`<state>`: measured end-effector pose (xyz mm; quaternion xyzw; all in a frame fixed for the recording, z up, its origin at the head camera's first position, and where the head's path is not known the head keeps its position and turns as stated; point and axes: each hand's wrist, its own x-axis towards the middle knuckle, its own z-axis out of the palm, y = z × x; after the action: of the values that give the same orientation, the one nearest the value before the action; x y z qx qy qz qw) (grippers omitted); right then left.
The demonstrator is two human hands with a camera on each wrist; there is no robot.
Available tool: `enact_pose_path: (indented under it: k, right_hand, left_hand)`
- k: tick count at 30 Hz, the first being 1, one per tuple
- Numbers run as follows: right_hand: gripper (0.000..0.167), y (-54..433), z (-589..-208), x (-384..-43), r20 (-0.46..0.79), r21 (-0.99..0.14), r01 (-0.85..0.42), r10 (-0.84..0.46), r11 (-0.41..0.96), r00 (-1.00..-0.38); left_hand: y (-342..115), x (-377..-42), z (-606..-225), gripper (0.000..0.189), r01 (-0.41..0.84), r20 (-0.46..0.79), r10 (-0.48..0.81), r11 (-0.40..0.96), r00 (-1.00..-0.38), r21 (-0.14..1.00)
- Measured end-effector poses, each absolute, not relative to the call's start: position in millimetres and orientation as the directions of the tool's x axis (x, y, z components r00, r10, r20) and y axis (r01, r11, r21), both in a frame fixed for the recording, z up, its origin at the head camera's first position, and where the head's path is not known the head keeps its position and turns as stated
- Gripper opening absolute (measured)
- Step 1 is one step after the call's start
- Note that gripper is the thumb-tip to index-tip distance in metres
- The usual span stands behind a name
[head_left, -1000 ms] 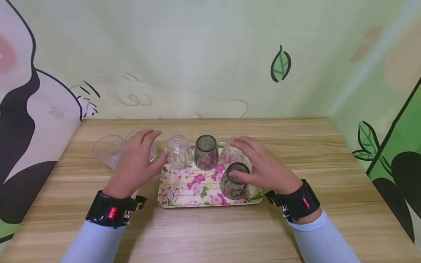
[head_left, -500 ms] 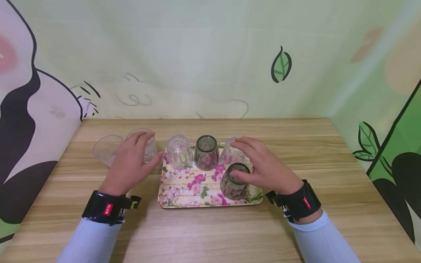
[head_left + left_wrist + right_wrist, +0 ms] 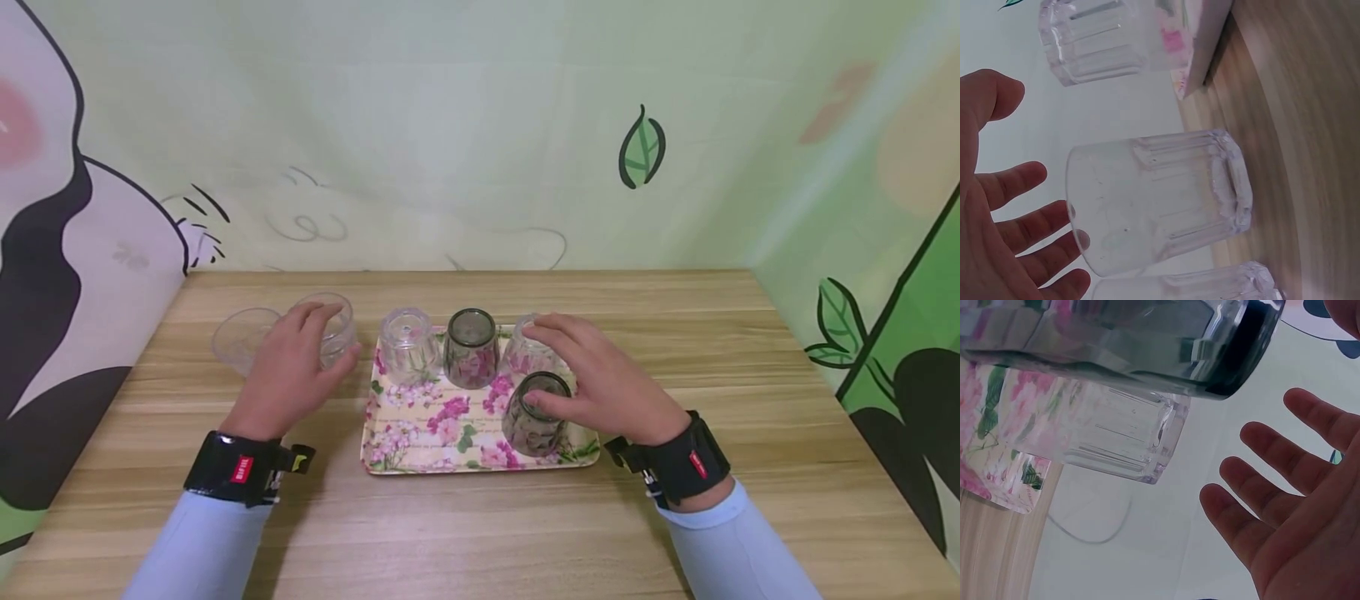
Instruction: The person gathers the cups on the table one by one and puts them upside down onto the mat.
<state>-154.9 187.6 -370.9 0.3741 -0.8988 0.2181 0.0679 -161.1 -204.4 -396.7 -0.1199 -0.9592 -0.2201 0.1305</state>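
Observation:
My left hand (image 3: 288, 375) is spread beside an upright clear glass (image 3: 1160, 194) on the table, left of the tray. In the left wrist view its fingertips are right at the glass's rim, while the thumb stands apart. A floral tray (image 3: 427, 454) carries two clear glasses and two dark ones, all upside down. Over the front dark glass (image 3: 532, 429) hovers my right hand (image 3: 611, 379), fingers spread, its thumb overlapping the base in the head view. Behind that hand, a clear glass (image 3: 1122, 434) is partly hidden. The right wrist view shows nothing between the fingers.
Another upright clear glass (image 3: 238, 337) stands at the far left, partly behind my left hand. At the tray's back are a clear glass (image 3: 408, 350) and a dark glass (image 3: 471, 354). A printed cloth wall (image 3: 450, 150) rises behind the wooden table (image 3: 465, 542).
My left hand has moved left, away from the tray, and more of the upright clear glass beside it shows. The right hand has stayed nearly still over the tray.

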Motion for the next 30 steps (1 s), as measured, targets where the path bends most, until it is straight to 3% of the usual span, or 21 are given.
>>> enact_pose_path:
  k: [30]
  right_hand:
    - [0.07,186.0,-375.0,-156.3,0.254,-0.35,-0.686,-0.64,0.638,-0.725]
  left_hand:
    - [-208.0,-184.9,-401.4,0.061,0.261,0.3,0.155,0.898,-0.941,0.353]
